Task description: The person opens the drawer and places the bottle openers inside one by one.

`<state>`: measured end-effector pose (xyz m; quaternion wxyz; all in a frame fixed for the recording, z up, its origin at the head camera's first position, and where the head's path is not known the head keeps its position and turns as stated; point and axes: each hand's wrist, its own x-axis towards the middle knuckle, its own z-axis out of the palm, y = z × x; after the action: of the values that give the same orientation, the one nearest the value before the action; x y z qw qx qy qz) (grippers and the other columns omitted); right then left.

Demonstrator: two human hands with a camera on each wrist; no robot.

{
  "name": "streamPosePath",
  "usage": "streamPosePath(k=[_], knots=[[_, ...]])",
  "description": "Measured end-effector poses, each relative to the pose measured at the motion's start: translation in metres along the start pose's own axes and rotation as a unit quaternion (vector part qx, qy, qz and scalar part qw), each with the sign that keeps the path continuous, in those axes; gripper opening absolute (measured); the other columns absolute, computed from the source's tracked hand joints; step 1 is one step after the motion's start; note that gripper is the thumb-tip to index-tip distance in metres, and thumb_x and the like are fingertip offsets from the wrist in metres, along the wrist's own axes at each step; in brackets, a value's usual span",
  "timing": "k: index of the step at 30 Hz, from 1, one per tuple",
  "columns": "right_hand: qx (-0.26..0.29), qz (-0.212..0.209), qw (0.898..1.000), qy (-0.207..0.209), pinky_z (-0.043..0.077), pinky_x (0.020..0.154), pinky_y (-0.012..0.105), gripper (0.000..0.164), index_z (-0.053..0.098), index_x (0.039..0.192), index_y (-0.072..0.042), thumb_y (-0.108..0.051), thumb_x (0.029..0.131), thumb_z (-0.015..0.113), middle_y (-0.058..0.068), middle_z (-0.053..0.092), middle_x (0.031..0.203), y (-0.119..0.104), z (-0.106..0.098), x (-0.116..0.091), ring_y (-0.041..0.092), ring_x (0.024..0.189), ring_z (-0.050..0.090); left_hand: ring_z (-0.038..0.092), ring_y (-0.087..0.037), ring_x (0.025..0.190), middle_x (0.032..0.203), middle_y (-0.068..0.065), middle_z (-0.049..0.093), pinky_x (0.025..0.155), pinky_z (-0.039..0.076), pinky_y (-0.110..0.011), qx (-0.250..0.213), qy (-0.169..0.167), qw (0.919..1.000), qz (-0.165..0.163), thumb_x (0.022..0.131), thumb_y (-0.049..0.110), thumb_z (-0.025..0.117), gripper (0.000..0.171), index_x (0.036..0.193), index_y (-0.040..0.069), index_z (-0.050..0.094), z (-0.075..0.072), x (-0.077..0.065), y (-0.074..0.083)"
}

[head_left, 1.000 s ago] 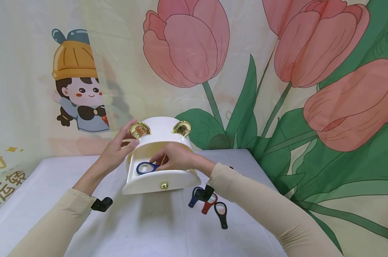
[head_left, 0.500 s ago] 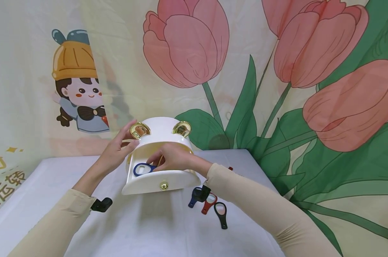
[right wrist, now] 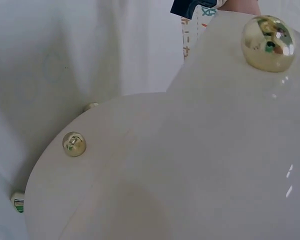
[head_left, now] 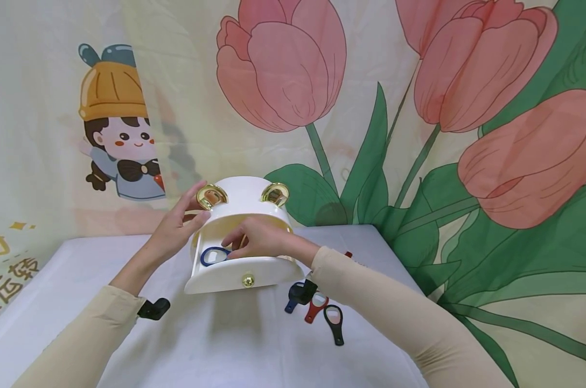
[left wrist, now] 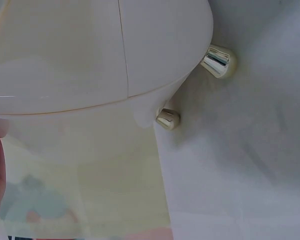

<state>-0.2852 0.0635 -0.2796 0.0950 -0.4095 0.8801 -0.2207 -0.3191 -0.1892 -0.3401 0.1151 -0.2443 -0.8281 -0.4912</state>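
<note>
A white drawer box (head_left: 239, 194) with two gold bell-like ornaments stands on the table, its drawer (head_left: 215, 278) pulled out. My left hand (head_left: 175, 223) grips the box's upper left side, thumb at the front edge and fingers behind the gold ornament. In the left wrist view, only a bit of that hand shows. Inside the drawer lies a blue-rimmed magnifying glass (head_left: 205, 257). My right hand (head_left: 261, 238) reaches into the drawer over its handle, thumb against it and index finger raised. The handle is hidden, so whether the fingers still pinch it is unclear.
Right of the box, a blue magnifying glass (head_left: 290, 306), a red one (head_left: 310, 315) and a black one (head_left: 339, 334) lie on the white table (head_left: 254, 350). A small red thing (head_left: 348, 254) shows behind the right sleeve. A printed cloth hangs behind.
The blue magnifying glass has shifted slightly left and lies in the drawer. My right hand moved left with it, and its fingers now cover more of the handle. The left hand stays still.
</note>
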Motion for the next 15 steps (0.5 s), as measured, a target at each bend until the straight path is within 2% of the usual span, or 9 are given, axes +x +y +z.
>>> streamPosePath(k=[6, 10, 15], knots=[[-0.004, 0.025, 0.999, 0.022, 0.055, 0.083, 0.018, 0.031, 0.078, 0.129, -0.013, -0.026, 0.1, 0.076, -0.004, 0.078, 0.101, 0.004, -0.011, -0.016, 0.009, 0.094, 0.072, 0.051, -0.047, 0.135, 0.148, -0.026, 0.049, 0.11, 0.041, -0.072, 0.002, -0.002, 1.0, -0.005, 0.11, 0.034, 0.059, 0.075, 0.17, 0.042, 0.016, 0.001, 0.0, 0.0], [0.001, 0.026, 0.998, 0.054, 0.057, 0.084, 0.02, 0.032, 0.077, 0.13, -0.012, -0.025, 0.101, 0.075, -0.001, 0.077, 0.109, 0.004, -0.025, -0.038, 0.012, 0.097, 0.072, 0.052, -0.045, 0.132, 0.145, -0.026, 0.05, 0.11, 0.041, -0.069, 0.0, 0.001, 1.0, 0.002, 0.11, 0.029, 0.059, 0.075, 0.171, 0.038, 0.017, 0.001, 0.0, 0.0], [0.013, 0.022, 0.995, 0.1, 0.059, 0.085, 0.022, 0.033, 0.076, 0.131, -0.009, -0.022, 0.101, 0.074, 0.0, 0.077, 0.114, 0.008, -0.038, -0.07, 0.012, 0.1, 0.071, 0.052, -0.046, 0.133, 0.146, -0.027, 0.049, 0.109, 0.041, -0.07, 0.0, 0.001, 1.0, 0.003, 0.11, 0.027, 0.06, 0.076, 0.172, 0.035, 0.015, 0.0, 0.0, 0.002]])
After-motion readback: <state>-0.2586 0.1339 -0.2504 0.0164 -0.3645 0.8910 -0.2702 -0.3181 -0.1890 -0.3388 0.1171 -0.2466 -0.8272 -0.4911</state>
